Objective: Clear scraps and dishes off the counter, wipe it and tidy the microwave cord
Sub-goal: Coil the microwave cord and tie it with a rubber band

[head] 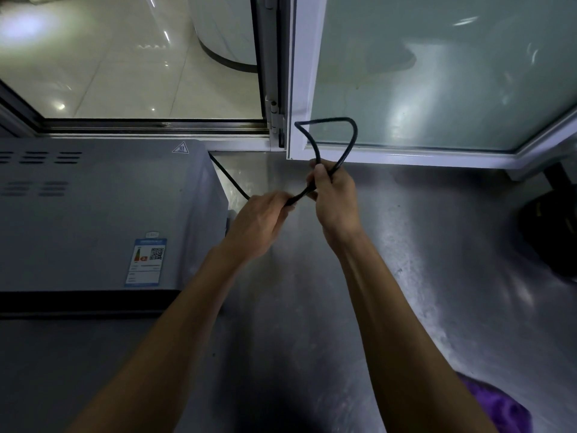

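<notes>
A black microwave cord (349,142) runs from behind the grey microwave (103,214) on the left and across the steel counter (421,245). My right hand (335,201) grips the cord where a loop is gathered; the loop stands up in front of the window frame. My left hand (262,223) pinches the cord a little lower and to the left, between the microwave and my right hand. Both hands hover above the counter near its back edge.
A white-framed window (299,89) stands open behind the counter, with frosted glass to the right. A purple cloth (496,407) lies at the counter's lower right. A dark round object (549,232) sits at the right edge.
</notes>
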Demonstrator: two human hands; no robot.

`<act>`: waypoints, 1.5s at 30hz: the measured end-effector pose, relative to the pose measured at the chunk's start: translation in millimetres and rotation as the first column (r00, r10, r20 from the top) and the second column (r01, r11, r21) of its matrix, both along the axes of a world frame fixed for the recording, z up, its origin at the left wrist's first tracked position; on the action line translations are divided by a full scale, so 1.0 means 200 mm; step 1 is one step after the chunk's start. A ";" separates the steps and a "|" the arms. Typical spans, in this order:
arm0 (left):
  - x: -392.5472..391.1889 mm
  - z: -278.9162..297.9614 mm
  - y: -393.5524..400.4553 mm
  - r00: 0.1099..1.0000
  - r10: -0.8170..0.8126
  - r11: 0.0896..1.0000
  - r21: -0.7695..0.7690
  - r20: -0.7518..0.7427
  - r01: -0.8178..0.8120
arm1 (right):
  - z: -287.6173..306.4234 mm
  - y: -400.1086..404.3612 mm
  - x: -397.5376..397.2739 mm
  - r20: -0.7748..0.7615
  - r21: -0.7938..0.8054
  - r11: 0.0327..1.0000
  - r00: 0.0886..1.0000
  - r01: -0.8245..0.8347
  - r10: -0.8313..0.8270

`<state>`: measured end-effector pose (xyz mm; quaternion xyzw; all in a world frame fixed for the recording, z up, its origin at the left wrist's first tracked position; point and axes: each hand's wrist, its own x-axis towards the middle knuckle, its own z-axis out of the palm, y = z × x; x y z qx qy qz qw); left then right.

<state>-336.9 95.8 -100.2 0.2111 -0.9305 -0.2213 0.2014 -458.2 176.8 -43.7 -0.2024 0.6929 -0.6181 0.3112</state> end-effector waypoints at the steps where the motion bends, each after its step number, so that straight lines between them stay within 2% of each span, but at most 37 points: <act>1: 0.01 -0.01 -0.01 1.000 0.012 1.000 -0.019 0.006 -0.012 | 0.00 0.00 -0.01 0.020 0.000 1.000 1.000 0.010 -0.010; 6: 0.02 -0.03 -0.02 0.997 0.068 0.996 -0.057 0.042 -0.066 | 0.02 0.03 -0.05 0.073 -0.054 0.998 0.997 0.019 -0.016; 10: 0.00 0.01 -0.02 0.998 0.060 0.996 -0.060 0.013 -0.059 | 0.01 0.06 -0.12 0.149 -0.062 0.997 0.988 0.042 -0.033; 15: -0.02 0.05 -0.03 0.993 0.090 0.996 0.007 -0.070 -0.090 | -0.01 0.13 -0.20 0.311 -0.067 0.996 0.948 -0.053 0.071; 16: -0.02 0.06 -0.03 0.991 0.098 0.995 0.028 -0.090 -0.096 | -0.01 0.15 -0.20 0.301 -0.028 0.997 0.950 -0.078 0.083; 18: -0.02 0.08 -0.05 0.987 0.108 0.992 0.074 -0.122 -0.099 | -0.02 0.18 -0.20 0.155 0.107 0.989 0.984 -0.101 0.084; 20: -0.01 0.10 -0.05 0.986 0.116 0.987 0.122 -0.117 -0.102 | -0.04 0.21 -0.19 -0.132 0.200 0.979 0.991 0.024 0.002; 21: -0.01 0.10 -0.06 0.987 0.118 0.985 0.141 -0.105 -0.103 | -0.05 0.22 -0.19 -0.297 0.199 0.972 0.953 0.122 -0.059; 23: -0.01 0.11 -0.06 0.991 0.116 0.983 0.148 -0.070 -0.105 | -0.07 0.25 -0.19 -0.600 0.119 0.970 0.793 0.212 -0.100; 25: 0.00 0.11 -0.06 0.996 0.089 0.989 0.119 -0.019 -0.087 | -0.09 0.25 -0.18 -0.808 0.161 0.976 0.588 0.148 0.044; 26: 0.00 0.10 -0.06 0.997 0.072 0.993 0.094 0.010 -0.073 | -0.10 0.25 -0.19 -0.853 0.224 0.970 0.501 0.099 0.146; 27: 0.00 0.10 -0.06 0.998 0.058 0.996 0.069 0.040 -0.061 | -0.10 0.25 -0.20 -0.867 0.289 0.956 0.439 0.056 0.237; 29: 0.01 0.10 -0.06 0.996 0.038 0.999 0.015 0.085 -0.039 | -0.10 0.23 -0.21 -0.831 0.406 0.910 0.383 -0.078 0.404; 31: 0.02 0.11 -0.06 0.995 0.014 1.000 -0.022 0.098 -0.012 | -0.13 0.21 -0.22 -0.741 0.503 0.832 0.380 -0.233 0.554; 33: 0.02 0.12 -0.06 0.995 -0.010 1.000 -0.022 0.096 0.012 | -0.16 0.18 -0.21 -0.674 0.562 0.771 0.375 -0.300 0.637; 40: 0.03 0.10 -0.08 0.994 0.005 0.999 -0.045 0.112 0.000 | -0.26 0.17 -0.22 -0.832 0.393 0.902 0.348 -0.178 0.432; 42: 0.03 0.09 -0.08 0.994 0.025 0.999 -0.048 0.104 -0.020 | -0.27 0.19 -0.22 -0.844 0.365 0.918 0.361 -0.155 0.396; 45: 0.03 0.08 -0.08 0.995 0.048 0.998 -0.047 0.084 -0.045 | -0.26 0.23 -0.22 -0.829 0.399 0.901 0.354 -0.170 0.434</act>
